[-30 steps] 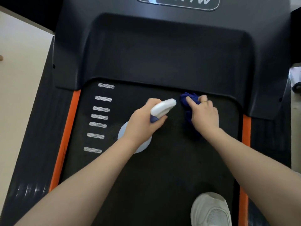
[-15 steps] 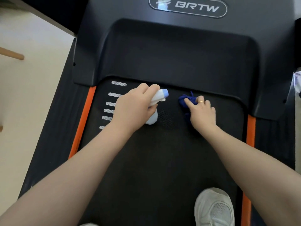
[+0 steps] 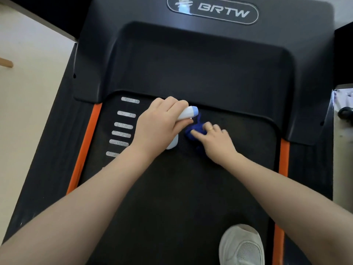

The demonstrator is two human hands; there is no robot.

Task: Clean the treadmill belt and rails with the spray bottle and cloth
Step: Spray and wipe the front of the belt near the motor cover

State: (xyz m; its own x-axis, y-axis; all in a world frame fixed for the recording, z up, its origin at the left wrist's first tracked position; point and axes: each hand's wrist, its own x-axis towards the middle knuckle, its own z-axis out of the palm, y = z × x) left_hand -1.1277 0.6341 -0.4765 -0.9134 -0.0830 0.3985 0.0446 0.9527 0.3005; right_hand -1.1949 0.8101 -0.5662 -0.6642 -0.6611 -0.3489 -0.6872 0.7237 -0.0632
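I count two hands, one spray bottle and one cloth. My left hand (image 3: 162,125) is wrapped around the neck of the spray bottle (image 3: 186,114), fingers curled over its white head, whose pale blue nozzle tip points right toward the cloth; the bottle's pale body shows below the palm, over the belt. My right hand (image 3: 214,140) is bunched on the blue cloth (image 3: 194,129), fingers bent down into the crumpled fabric and pressing it against the belt (image 3: 172,197); a thin ring sits on one finger. The nozzle and the cloth are just beside each other, near the front edge of the belt where it runs under the dark motor cover (image 3: 200,64).

Outward from there, six white dashes (image 3: 124,125) show in a column on the belt to the left of my left hand. Two orange strips border the belt, one on the left (image 3: 84,150) and one on the right (image 3: 283,159), with a dark side rail (image 3: 47,150) beyond the left strip. One white shoe (image 3: 241,245) stands on the belt near the right strip, at the bottom of the view. The belt between my forearms lies open. Pale floor (image 3: 24,111) lies off the left rail.
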